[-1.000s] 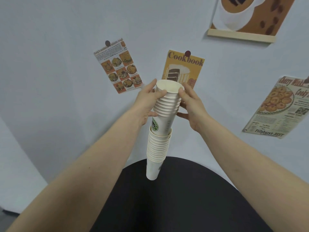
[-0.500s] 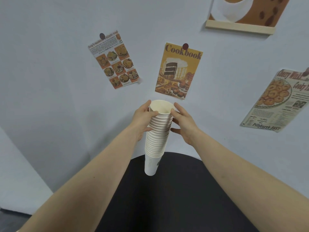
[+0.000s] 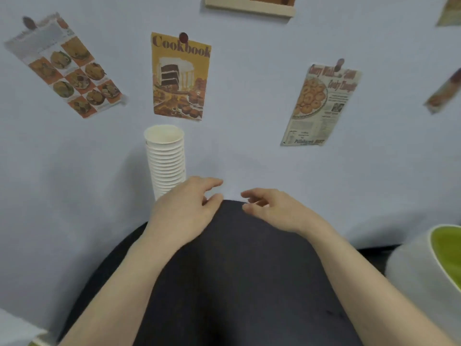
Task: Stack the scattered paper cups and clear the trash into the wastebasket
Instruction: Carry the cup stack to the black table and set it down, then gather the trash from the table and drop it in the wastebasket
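A tall stack of white paper cups (image 3: 166,161) stands upright at the back of the black table (image 3: 239,283), close to the blue wall. Its foot is hidden behind my left hand (image 3: 184,208), which hovers just in front of it with relaxed fingers and holds nothing. My right hand (image 3: 274,211) is level with it to the right, fingers loosely curled, also holding nothing. A white wastebasket with a green inside (image 3: 429,268) shows at the right edge.
Recipe posters are pinned to the blue wall: a Cookbook sheet (image 3: 180,76) above the cups, a food-photo sheet (image 3: 67,68) to the left, a cookie sheet (image 3: 321,106) to the right. A wooden-framed picture (image 3: 249,8) hangs at the top.
Both hands pushed the upper cups down into one stack, set it on the table by the wall and let go. They now hover in front of it. The view has tilted down and right.
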Tool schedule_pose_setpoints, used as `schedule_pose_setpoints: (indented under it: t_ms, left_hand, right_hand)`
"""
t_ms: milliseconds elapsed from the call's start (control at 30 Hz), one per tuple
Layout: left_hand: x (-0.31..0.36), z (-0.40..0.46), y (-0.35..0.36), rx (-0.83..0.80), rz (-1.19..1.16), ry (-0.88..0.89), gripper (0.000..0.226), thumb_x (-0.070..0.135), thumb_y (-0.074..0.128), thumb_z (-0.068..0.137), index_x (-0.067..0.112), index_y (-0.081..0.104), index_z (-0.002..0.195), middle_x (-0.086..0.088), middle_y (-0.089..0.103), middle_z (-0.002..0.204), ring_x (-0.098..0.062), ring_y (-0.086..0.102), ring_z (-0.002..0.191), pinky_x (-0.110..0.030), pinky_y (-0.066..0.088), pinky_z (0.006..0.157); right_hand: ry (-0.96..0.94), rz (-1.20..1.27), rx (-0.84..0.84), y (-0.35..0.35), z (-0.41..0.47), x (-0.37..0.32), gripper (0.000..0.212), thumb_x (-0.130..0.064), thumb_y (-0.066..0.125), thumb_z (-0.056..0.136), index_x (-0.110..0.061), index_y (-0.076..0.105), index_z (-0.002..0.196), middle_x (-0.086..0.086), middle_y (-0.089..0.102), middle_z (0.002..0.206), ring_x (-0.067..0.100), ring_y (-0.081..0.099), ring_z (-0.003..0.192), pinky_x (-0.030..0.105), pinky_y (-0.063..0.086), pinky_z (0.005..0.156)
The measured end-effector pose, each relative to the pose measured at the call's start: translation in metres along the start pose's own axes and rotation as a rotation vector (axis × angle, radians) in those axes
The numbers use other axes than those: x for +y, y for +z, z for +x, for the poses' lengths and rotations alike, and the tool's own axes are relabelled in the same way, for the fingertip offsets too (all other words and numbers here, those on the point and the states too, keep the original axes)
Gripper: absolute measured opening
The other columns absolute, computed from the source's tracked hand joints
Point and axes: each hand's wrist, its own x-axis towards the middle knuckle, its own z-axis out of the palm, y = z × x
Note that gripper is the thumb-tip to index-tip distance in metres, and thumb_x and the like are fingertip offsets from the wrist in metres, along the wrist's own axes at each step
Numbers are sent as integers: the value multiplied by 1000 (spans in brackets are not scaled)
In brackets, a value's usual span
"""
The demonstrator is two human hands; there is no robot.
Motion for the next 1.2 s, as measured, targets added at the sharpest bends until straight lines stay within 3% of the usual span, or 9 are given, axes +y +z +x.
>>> schedule_pose_setpoints:
  t_ms: [100,200,433,567,833,1200]
  left_hand:
    - [34,-31,26,-211,438,122,44,49,34,98,39,36,141,10,48,134,-14,49,121,-33,43,92]
    - [77,-69,57,-328,487,263,46,52,31,98,38,33,141,9,48,131,-15,50,119,-33,43,89]
    - [194,-205,137,-464,452,677,47,53,28,99,35,30,142,10,45,133,-12,49,119,-30,41,89]
    - [274,-307,175,-546,390,927,51,55,28,98,39,23,146,13,43,135,-10,47,124,-30,41,89]
    - [401,-543,242,-759,267,1390,49,57,31,96,42,28,143,15,44,138,-9,43,130,-28,39,96]
    - [538,-744,339,-990,238,1845,46,58,31,96,42,34,139,12,47,136,-12,46,128,-28,40,94]
  right_hand:
    - [117,-345,-95,-9,-68,26,52,-51,45,94,-35,38,143,-12,45,145,10,44,130,30,36,105]
    - [229,-344,-115,-18,-150,50,56,-56,43,93,-39,32,145,-13,41,148,9,42,132,31,36,105]
    - [503,-428,90,-10,-377,110,56,-56,40,94,-37,31,145,-5,46,140,19,45,128,35,38,97]
    - [750,-357,164,17,-542,133,55,-55,41,94,-36,31,145,-3,43,145,19,42,132,34,36,99]
    - [1252,-189,263,94,-847,133,56,-58,39,95,-35,30,146,-4,40,149,18,40,134,34,37,99]
    - [1682,176,438,165,-1073,146,55,-55,41,95,-36,32,146,-7,42,148,15,41,134,33,35,100]
